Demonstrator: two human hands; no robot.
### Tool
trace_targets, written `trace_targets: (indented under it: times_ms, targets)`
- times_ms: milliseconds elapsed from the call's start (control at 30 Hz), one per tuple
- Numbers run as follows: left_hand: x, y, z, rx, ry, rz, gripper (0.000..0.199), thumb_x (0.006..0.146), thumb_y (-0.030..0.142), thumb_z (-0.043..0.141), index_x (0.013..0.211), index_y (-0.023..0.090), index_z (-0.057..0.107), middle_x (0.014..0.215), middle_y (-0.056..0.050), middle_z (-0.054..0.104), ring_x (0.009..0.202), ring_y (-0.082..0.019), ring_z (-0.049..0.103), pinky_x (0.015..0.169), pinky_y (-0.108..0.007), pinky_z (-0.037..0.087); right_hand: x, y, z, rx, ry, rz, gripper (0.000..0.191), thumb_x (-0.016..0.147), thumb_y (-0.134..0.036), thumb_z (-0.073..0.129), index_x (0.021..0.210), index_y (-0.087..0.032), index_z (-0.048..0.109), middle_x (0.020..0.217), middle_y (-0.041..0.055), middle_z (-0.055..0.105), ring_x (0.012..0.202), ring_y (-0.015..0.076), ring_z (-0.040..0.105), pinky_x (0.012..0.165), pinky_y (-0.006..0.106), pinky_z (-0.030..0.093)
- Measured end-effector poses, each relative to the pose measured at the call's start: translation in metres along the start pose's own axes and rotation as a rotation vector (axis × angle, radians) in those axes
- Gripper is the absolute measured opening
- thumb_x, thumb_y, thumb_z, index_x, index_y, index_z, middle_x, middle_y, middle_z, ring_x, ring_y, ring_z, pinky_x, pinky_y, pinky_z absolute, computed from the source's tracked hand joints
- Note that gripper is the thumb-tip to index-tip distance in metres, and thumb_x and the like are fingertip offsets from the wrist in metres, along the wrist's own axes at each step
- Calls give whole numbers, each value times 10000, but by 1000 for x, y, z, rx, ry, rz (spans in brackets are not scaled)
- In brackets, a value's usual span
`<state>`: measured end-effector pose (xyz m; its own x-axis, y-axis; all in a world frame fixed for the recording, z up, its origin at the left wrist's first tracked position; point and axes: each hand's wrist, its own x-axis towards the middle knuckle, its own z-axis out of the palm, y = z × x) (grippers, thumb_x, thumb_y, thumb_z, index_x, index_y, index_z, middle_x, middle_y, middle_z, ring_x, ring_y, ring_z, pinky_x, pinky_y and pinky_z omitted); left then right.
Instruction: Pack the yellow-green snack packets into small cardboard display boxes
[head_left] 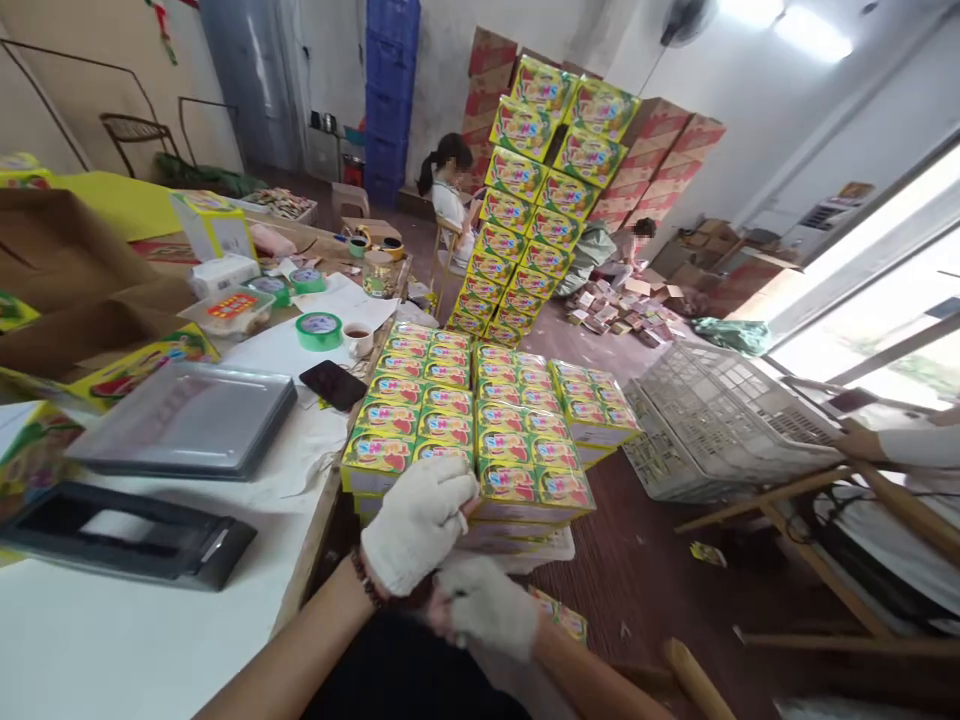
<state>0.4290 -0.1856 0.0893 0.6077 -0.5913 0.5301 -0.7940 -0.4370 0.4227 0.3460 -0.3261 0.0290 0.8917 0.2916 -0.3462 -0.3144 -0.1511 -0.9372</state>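
White gloves cover both my hands, with some fingertips bare. My left hand [420,520] is over the near edge of the left block of yellow-green boxes [386,422], its fingers curled; whether anything is inside them is hidden. Lower and to the right, my right hand [487,605] is blurred in front of my body, close to the left wrist. What it holds, if anything, cannot be made out. The middle block of boxes [514,450] lies just beyond my hands, and a smaller block [592,400] sits to its right.
On the left table [300,540] are a grey plastic case [187,420], a black tray [127,535], a phone [332,385], green tape [319,330] and a cup [358,340]. A tall box stack [517,210] rises ahead. Crates [697,430] and a person's arm [900,445] are at right.
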Motion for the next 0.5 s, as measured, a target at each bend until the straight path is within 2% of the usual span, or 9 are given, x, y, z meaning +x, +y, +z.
trace_targets:
  times_ms: [67,133,167,233,367,500]
  targets:
    - [14,4,21,75,-102,18,172,920,269,520,842,199,656,894,-43,636,889,-197,575,803,-357,461,-20,9,-27,126,117,-18,383,639,-523,705,534,-196,536,474,-42,508,438,87,447,443,209,361]
    - [26,9,39,154,-217,23,118,895,285,567,872,210,655,918,-44,624,898,-213,559,786,-382,441,-34,13,-50,224,357,-68,424,675,-573,684,565,-206,502,498,-41,501,452,86,423,457,217,347]
    - [30,10,46,181,-263,15,107,893,280,570,884,214,654,921,-45,619,899,-214,553,776,-384,435,-38,14,-58,251,471,-90,429,682,-587,683,588,-210,501,512,-41,507,456,88,423,458,221,344]
    - [33,10,56,208,-321,7,105,898,253,555,912,221,654,937,-46,615,911,-214,546,769,-381,429,-38,11,-66,296,597,-103,430,673,-590,704,625,-211,507,534,-40,518,464,92,431,458,223,341]
    - [27,4,61,206,-350,45,155,889,197,539,986,241,652,975,-45,616,934,-219,539,772,-380,431,-22,6,-60,380,628,-71,444,649,-591,723,636,-211,492,518,-51,494,444,88,414,439,222,331]
    - [18,1,66,203,-280,22,239,842,118,550,1028,238,639,1014,-48,615,949,-216,536,818,-386,438,-5,5,-51,456,685,-44,474,574,-601,745,635,-214,479,551,-48,497,459,90,418,412,223,331]
